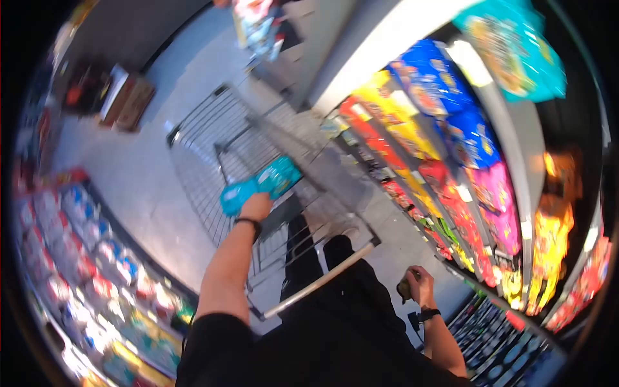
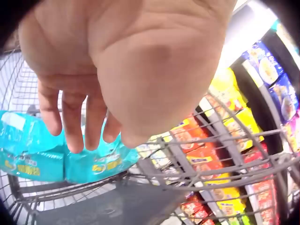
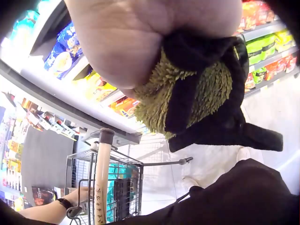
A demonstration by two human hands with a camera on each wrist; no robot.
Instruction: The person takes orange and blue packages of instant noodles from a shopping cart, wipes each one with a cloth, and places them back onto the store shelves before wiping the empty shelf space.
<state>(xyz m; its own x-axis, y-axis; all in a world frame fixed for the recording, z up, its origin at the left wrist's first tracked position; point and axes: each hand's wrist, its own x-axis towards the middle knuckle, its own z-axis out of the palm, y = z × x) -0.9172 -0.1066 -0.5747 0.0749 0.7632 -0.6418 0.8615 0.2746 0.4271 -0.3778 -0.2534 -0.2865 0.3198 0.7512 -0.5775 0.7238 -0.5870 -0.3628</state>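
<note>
My left hand [image 1: 258, 206] is over two teal plastic packs [image 1: 280, 175] lying side by side inside a wire shopping cart [image 1: 193, 145]. Seen in the left wrist view, its fingers hang loosely spread in front of the packs [image 2: 33, 164], fingertips overlapping them. My right hand [image 1: 422, 284] is at my side, outside the cart, beyond its pale handle bar [image 1: 322, 280]. It grips a shaggy olive-green object [image 3: 157, 101] with black fabric straps [image 3: 180, 101]; the exact kind does not show. Part of that object is hidden by the palm in the right wrist view.
To the right, a tall shelf holds blue bags [image 1: 432, 77], yellow bags [image 1: 412, 132] and other bright bags. Lower left is a display case [image 1: 84, 245] of packaged goods. A cardboard box [image 1: 129, 100] stands on the floor ahead; another person's hand and a colourful item show at the top.
</note>
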